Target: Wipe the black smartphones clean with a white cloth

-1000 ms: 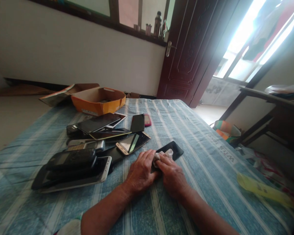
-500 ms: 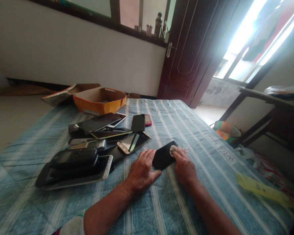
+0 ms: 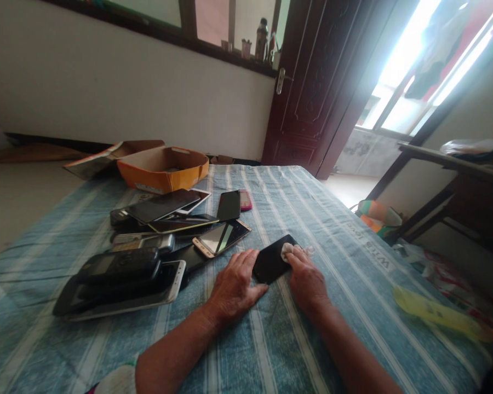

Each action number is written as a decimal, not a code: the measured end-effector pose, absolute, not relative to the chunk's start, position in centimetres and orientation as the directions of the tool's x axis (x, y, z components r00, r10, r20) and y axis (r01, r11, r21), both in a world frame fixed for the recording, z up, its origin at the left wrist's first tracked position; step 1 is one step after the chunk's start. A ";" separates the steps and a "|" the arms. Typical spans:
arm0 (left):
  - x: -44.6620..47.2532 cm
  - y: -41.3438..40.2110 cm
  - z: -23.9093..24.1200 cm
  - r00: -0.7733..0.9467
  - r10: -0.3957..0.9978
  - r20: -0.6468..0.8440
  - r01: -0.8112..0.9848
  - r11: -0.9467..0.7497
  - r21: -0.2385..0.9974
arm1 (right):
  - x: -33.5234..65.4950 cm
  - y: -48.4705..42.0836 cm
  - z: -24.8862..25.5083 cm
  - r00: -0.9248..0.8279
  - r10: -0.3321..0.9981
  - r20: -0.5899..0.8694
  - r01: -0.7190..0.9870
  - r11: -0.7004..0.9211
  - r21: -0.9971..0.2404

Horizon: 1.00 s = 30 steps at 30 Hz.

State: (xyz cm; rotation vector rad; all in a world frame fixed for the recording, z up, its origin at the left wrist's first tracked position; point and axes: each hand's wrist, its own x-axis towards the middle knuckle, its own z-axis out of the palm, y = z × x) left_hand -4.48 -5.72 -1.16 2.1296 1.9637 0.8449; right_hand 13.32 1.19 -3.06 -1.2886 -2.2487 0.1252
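A black phone (image 3: 270, 261) lies flat on the blue striped cloth (image 3: 332, 246) in front of me. My left hand (image 3: 235, 284) rests on the cloth with its fingers lying against the phone's near left edge, holding it still. My right hand (image 3: 306, 282) presses a small white wipe (image 3: 287, 250) onto the phone's far right corner with closed fingers. A pile of several other phones (image 3: 156, 241) lies to the left.
An orange cardboard box (image 3: 164, 168) stands at the far left of the table. A yellow plastic item (image 3: 435, 314) lies near the right edge. A dark wooden door (image 3: 312, 87) and a wooden bench (image 3: 456, 186) stand beyond the table.
My right hand has carried the wipe from the phone's near end up to its far right corner. My left hand has stayed at the phone's near edge.
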 end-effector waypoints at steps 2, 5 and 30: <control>-4.4 -5.7 -1.0 -0.002 0.947 0.320 0.878 -0.152 0.453 | 13.5 1.5 -3.2 -0.370 0.830 0.418 0.776 0.523 -0.352; -4.4 -5.7 -1.0 -0.006 0.949 0.314 0.876 -0.147 0.459 | 13.2 0.8 -3.4 -0.389 0.811 0.437 0.755 0.553 -0.353; -4.6 -5.6 -1.7 -0.006 0.931 0.366 0.867 -0.177 0.465 | 12.7 -0.3 -3.2 -0.436 0.788 0.435 0.742 0.588 -0.322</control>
